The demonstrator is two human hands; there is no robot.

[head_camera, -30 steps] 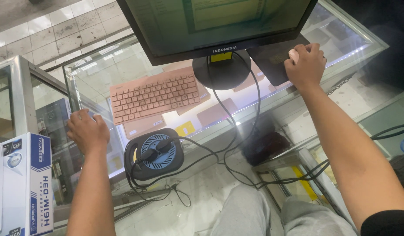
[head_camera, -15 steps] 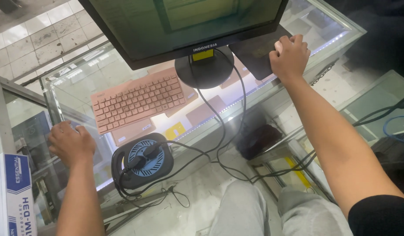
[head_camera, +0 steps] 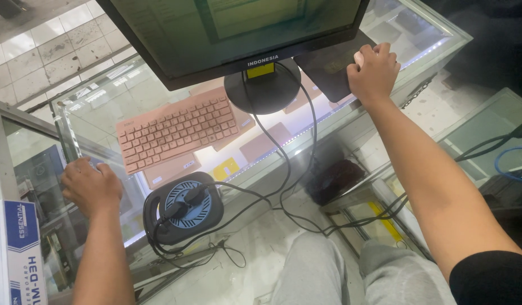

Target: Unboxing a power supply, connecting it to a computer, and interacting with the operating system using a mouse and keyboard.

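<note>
Mouse (head_camera: pixel 360 56) sits on a dark pad (head_camera: pixel 328 70) at the far right of the glass counter (head_camera: pixel 419 42), the right hand (head_camera: pixel 375 70) curled over it. Left hand (head_camera: pixel 91 186), fingers clenched, grips the counter's near-left edge beside the pink keyboard (head_camera: pixel 176 133).

Pretty bright daylight overall, strip lights glowing inside the glass table (head_camera: pixel 419 39), glare across the glass, far-right corner dark, mostly sharp.

Pink keyboard (head_camera: pixel 176 134) — black monitor (head_camera: pixel 227 39)
</note>
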